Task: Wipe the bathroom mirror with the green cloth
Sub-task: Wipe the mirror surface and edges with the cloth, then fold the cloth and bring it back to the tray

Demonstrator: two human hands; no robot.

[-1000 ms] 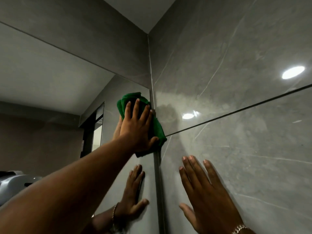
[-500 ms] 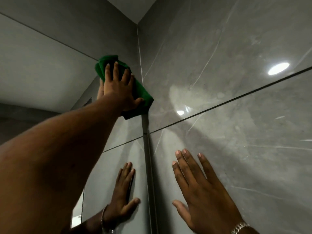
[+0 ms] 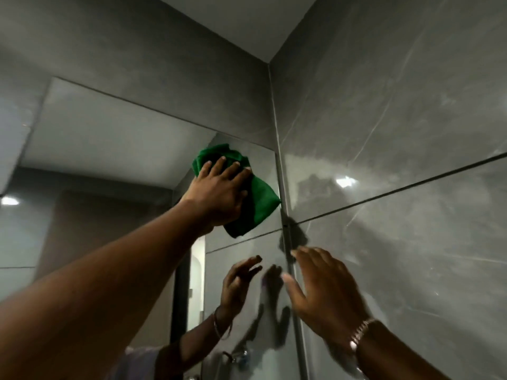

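The bathroom mirror (image 3: 115,144) fills the left wall, its right edge meeting the tiled corner. My left hand (image 3: 219,193) presses the crumpled green cloth (image 3: 260,204) flat against the mirror near its upper right corner. The cloth bulges out above my fingers and hangs down to the right of my palm. My right hand (image 3: 321,289) hovers with fingers spread, blurred, just off the side wall by the corner, holding nothing. A bracelet sits on that wrist. Its reflection shows in the mirror below the cloth.
Glossy grey marble-look tiles (image 3: 397,138) cover the right wall, with a dark grout line running across. A metal strip (image 3: 285,215) runs down the corner. The ceiling (image 3: 241,20) is close above. A tap reflection (image 3: 236,356) shows low in the mirror.
My left hand with the cloth has slid down and slightly left from the top corner. My right hand has lifted off the tile wall and is moving. The view has swung left.
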